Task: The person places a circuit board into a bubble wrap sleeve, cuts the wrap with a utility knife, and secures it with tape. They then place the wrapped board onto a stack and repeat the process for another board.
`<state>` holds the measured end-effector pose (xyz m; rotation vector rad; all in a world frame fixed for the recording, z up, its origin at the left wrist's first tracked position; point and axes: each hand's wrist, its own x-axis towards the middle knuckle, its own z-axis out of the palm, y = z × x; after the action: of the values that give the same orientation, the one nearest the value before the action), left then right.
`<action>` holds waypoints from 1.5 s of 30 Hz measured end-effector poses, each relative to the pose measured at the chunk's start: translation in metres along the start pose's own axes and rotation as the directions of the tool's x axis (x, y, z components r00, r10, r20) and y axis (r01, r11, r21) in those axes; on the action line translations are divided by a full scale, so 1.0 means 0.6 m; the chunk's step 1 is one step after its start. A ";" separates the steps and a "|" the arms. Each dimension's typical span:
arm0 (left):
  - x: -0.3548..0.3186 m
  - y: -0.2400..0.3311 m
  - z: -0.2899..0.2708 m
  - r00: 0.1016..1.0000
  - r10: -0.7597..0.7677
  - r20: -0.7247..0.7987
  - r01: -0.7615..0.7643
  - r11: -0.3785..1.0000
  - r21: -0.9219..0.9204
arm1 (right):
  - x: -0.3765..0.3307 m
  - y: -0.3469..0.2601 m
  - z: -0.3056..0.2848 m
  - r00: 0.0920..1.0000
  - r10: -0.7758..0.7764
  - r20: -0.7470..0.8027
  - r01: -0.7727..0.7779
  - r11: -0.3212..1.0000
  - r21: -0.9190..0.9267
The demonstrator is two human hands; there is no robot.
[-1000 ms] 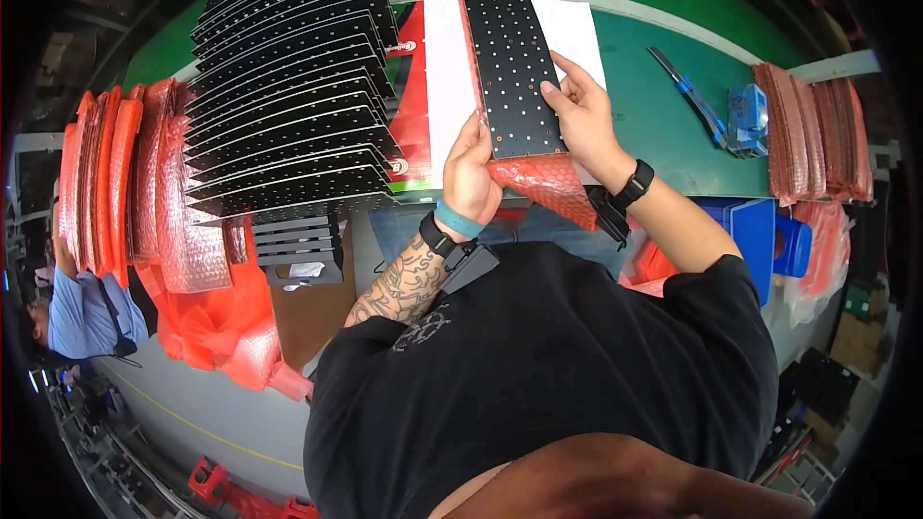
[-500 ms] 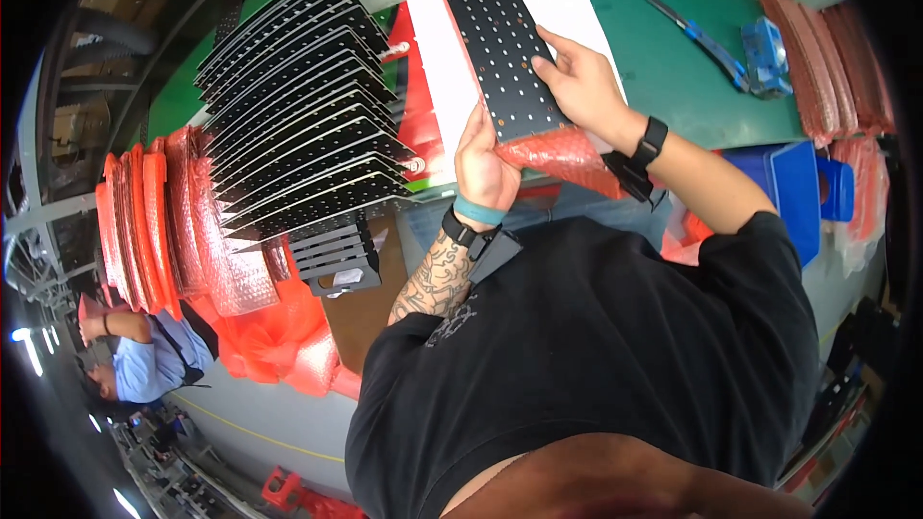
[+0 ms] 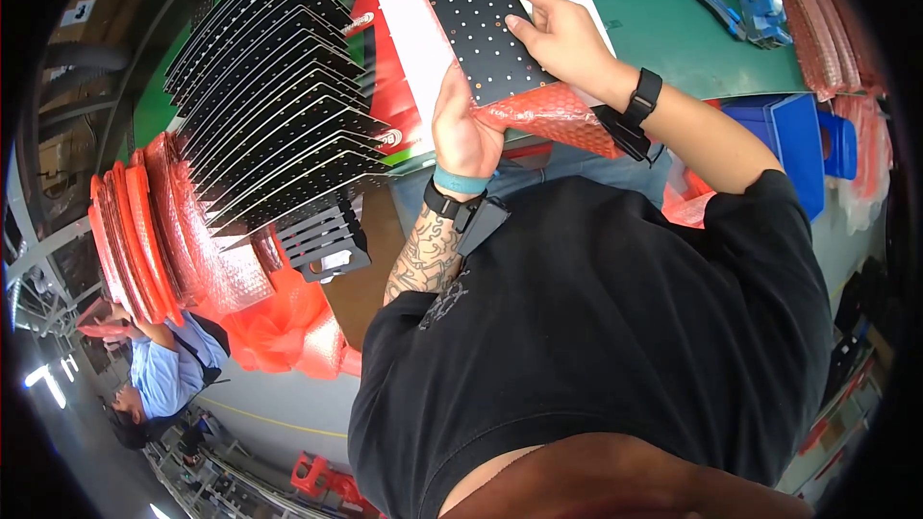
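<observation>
A green work table (image 3: 663,34) is stretching across the far side, its near edge running just past the person's chest. Its right half is lying mostly bare, open up to a blue tool (image 3: 760,2) and a row of red bubble-wrap sleeves (image 3: 817,29) at the far right edge. At the left, a fanned stack of black perforated panels (image 3: 279,125) is taking up the table's left end, their edges stepping toward the near left, with more red wrapped pieces (image 3: 144,231) standing on edge just beside them. A white sheet (image 3: 423,38) is lying between that stack and the hands.

The black perforated panel (image 3: 476,19) is being held tilted over the table's middle, its far end running out of the top of the view and its near end sitting in a red bubble-wrap bag (image 3: 553,115). The left hand (image 3: 463,130) is gripping the bag's left near corner, fingers curled and pinching wrap and panel edge together. The right hand (image 3: 562,38) is lying on the panel's right edge, fingers pressed together flat on its face, thumb underneath out of sight.

A blue bin (image 3: 798,139) is sitting at the near right, below the table edge.
</observation>
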<state>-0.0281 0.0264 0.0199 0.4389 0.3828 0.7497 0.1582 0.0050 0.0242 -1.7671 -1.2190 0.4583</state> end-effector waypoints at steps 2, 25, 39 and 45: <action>-0.003 0.002 -0.005 1.000 0.019 0.014 -0.019 1.000 0.019 | 0.008 -0.019 -0.008 0.991 0.061 0.121 -0.050 0.995 -0.088; 0.111 0.049 0.139 0.972 0.201 0.119 -0.223 0.951 0.215 | 0.050 -0.487 -0.358 0.722 -0.622 0.302 0.679 0.554 -0.482; 0.131 -0.038 0.162 0.915 -0.243 0.322 0.297 0.946 -0.131 | 0.052 -0.220 -0.262 0.298 -0.931 0.212 0.777 0.107 -0.621; 0.104 -0.059 0.092 0.946 -0.234 0.227 0.288 0.926 -0.244 | -0.009 -0.163 -0.209 0.455 -0.852 0.259 0.712 0.173 -0.681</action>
<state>0.0603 0.0350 0.0378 0.1901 0.1456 0.4833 0.1931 -0.0496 0.1696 -1.3446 -2.1538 -0.9706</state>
